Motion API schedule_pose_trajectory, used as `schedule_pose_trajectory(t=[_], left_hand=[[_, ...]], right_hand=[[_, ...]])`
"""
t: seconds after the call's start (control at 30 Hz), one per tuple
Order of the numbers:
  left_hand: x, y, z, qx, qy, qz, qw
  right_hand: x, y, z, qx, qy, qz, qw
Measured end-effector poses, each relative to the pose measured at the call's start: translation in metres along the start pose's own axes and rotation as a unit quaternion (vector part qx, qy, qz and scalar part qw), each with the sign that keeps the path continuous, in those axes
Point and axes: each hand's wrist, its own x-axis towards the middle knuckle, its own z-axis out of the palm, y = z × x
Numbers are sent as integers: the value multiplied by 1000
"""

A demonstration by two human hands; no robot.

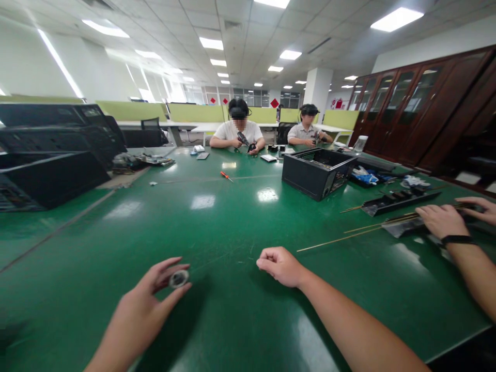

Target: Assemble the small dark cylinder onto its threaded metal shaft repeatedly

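My left hand point(145, 299) holds a small round grey ring-shaped object point(179, 279) with a dark middle between thumb and fingers, just above the green table point(217, 227). What kind of thing it is I cannot make out. To its right, my right hand point(282, 266) is closed, fingers curled in and thumb pressed against them. Whether anything is inside that hand is hidden. Thin brass-coloured rods point(329, 244) lie on the table near it, their tips pointing toward it.
At right, another person's hands point(444, 221) rest on the rods and a dark metal strip. An open black computer case point(318, 173) stands beyond, and an orange screwdriver point(226, 176) lies mid-table. More dark cases point(54, 178) are at left. Two people point(238, 129) sit across.
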Motion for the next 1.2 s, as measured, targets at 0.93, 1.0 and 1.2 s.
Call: schedule_pose_trajectory(t=[0.93,1.0,1.2], left_hand=[[21,34,109,-132,-132,66,980],[22,34,110,-128,-145,68,979],[24,34,112,-104,-159,81,978]], right_hand=[[2,-2,-4,27,14,-24,999],[1,-2,-5,26,12,-21,999],[1,1,-6,1,12,-21,1000]])
